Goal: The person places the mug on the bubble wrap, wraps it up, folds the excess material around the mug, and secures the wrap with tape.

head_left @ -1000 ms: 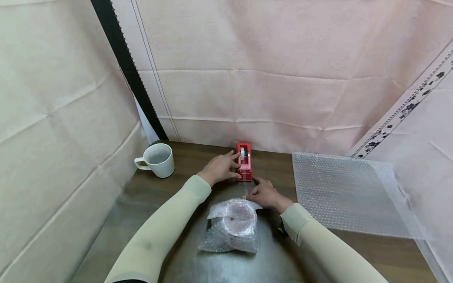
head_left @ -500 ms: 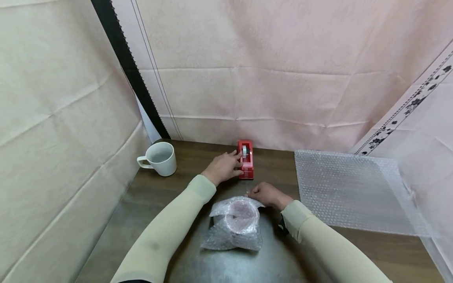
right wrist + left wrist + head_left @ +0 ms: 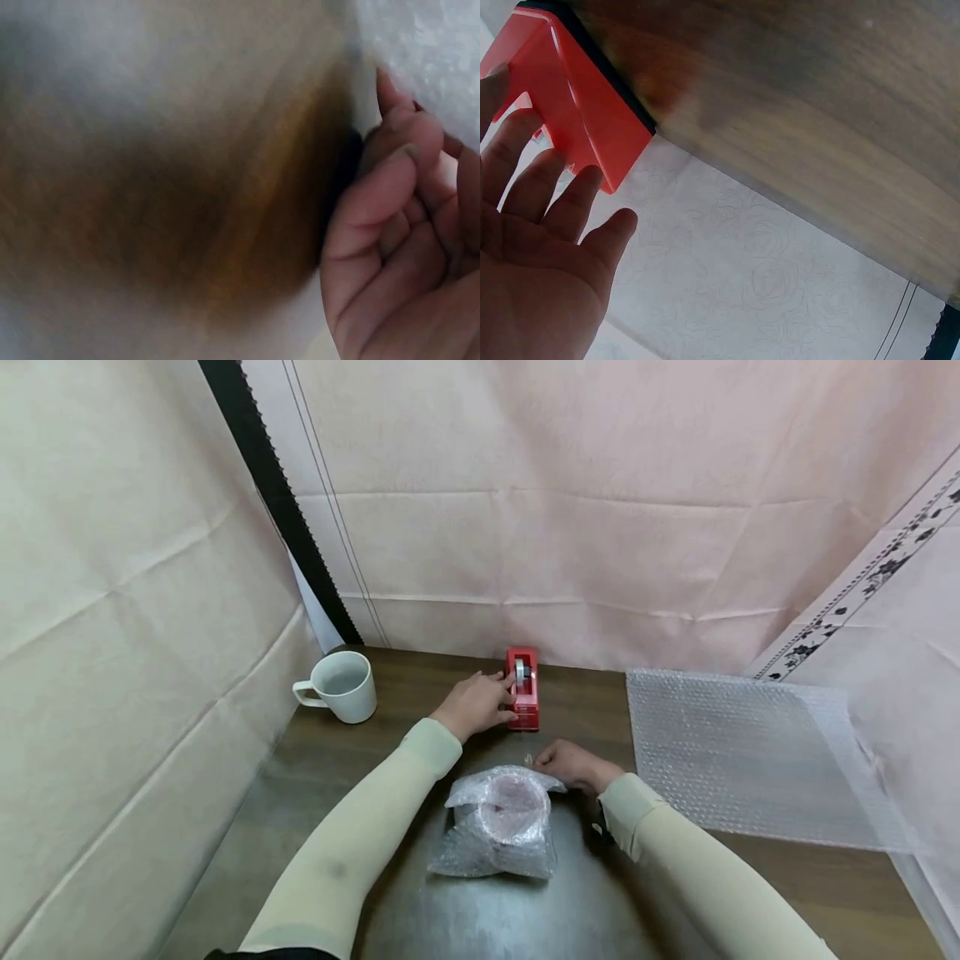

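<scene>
A red tape dispenser [image 3: 524,720] with a roll of clear tape stands at the table's back edge. Fingers spread and mostly straight, my left hand [image 3: 477,703] rests against its left side; the left wrist view shows those fingertips along the red wall [image 3: 577,112]. Just in front of the dispenser, my right hand [image 3: 576,766] pinches a small strip of clear tape [image 3: 528,760] between thumb and finger. Its other fingers are curled in the right wrist view. Close below that hand sits a bubble-wrapped bundle [image 3: 498,843] with a round form showing through.
A white mug [image 3: 343,690] stands at the back left, handle to the left. On the right lies a flat sheet of bubble wrap [image 3: 735,760], reaching the cloth wall. Pale cloth [image 3: 562,543] hangs behind the wooden table [image 3: 300,810] and along both sides.
My right hand has drawn back from the dispenser's front, and the tape strip has come away with it. Its fingers have curled in. My left hand stays at the dispenser.
</scene>
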`<action>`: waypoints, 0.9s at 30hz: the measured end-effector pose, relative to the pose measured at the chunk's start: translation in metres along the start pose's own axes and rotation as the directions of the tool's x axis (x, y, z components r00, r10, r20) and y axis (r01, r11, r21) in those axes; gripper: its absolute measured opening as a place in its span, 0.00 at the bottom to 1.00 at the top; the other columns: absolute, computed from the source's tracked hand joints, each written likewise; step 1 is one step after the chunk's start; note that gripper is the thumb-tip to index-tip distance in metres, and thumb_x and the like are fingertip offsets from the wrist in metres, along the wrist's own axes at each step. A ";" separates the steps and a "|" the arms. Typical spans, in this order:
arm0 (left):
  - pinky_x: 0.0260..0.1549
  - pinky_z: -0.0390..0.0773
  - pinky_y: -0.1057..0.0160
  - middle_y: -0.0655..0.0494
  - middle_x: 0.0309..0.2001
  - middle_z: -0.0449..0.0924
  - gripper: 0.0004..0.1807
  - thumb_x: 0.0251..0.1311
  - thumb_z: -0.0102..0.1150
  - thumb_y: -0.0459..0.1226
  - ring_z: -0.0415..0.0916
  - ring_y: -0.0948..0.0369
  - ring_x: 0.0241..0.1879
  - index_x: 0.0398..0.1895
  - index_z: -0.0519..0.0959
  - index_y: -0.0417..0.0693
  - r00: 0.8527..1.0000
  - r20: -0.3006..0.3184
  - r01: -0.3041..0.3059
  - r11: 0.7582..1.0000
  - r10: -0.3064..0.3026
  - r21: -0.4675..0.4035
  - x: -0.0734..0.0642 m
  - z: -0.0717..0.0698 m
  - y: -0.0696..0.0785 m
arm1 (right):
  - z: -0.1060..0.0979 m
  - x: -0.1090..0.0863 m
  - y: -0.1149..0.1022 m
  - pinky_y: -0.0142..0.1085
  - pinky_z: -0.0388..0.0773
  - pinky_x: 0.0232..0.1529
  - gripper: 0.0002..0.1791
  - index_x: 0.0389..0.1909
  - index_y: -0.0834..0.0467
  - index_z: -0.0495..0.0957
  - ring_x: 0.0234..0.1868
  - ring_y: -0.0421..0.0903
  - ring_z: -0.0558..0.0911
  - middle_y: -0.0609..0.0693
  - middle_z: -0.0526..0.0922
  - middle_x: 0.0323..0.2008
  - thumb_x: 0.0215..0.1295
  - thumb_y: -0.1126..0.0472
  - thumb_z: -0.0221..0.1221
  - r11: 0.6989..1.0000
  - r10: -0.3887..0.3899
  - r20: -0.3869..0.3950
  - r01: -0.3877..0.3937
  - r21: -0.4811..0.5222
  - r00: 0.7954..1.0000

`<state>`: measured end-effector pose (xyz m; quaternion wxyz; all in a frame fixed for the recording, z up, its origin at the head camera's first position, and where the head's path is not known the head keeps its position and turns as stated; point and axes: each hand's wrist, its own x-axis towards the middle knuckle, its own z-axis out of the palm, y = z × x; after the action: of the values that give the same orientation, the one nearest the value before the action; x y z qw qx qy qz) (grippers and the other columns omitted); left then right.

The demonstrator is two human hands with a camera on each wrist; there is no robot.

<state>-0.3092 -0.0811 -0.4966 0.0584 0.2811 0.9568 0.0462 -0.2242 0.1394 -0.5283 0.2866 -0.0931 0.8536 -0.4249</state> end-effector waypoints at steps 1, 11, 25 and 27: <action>0.90 0.61 0.42 0.56 0.87 0.69 0.25 0.77 0.71 0.55 0.65 0.52 0.89 0.71 0.88 0.60 1.000 0.014 -0.006 1.000 0.006 0.002 0.000 0.000 0.000 | 0.001 -0.001 -0.001 0.30 0.69 0.30 0.19 0.28 0.60 0.90 0.24 0.37 0.72 0.39 0.79 0.22 0.83 0.60 0.63 1.000 -0.001 -0.001 0.001 -0.005 1.000; 0.90 0.60 0.41 0.57 0.88 0.68 0.25 0.78 0.70 0.56 0.65 0.54 0.89 0.71 0.88 0.60 1.000 0.011 0.011 1.000 -0.012 0.015 0.002 -0.003 0.007 | -0.002 0.009 0.005 0.31 0.70 0.29 0.17 0.25 0.58 0.91 0.24 0.40 0.73 0.41 0.81 0.20 0.76 0.63 0.61 0.992 -0.011 -0.032 0.007 -0.123 0.999; 0.87 0.67 0.38 0.56 0.90 0.64 0.25 0.81 0.65 0.55 0.65 0.51 0.89 0.75 0.85 0.62 0.999 0.000 0.052 0.998 -0.052 0.029 0.002 -0.003 0.015 | -0.017 -0.015 0.006 0.35 0.63 0.28 0.28 0.18 0.48 0.76 0.22 0.40 0.64 0.39 0.64 0.17 0.85 0.49 0.64 1.000 0.023 0.006 -0.023 0.001 1.000; 0.85 0.69 0.35 0.57 0.90 0.63 0.25 0.82 0.64 0.54 0.63 0.50 0.90 0.76 0.84 0.63 0.997 0.011 0.069 0.997 -0.070 0.043 0.000 -0.006 0.016 | -0.019 -0.019 0.002 0.36 0.63 0.29 0.29 0.17 0.48 0.75 0.23 0.40 0.63 0.39 0.63 0.17 0.85 0.47 0.64 1.000 0.004 -0.012 -0.004 -0.027 1.000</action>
<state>-0.3019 -0.0679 -0.4889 0.0598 0.2491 0.9664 0.0223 -0.2191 0.1611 -0.5134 0.2809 -0.0926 0.8613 -0.4132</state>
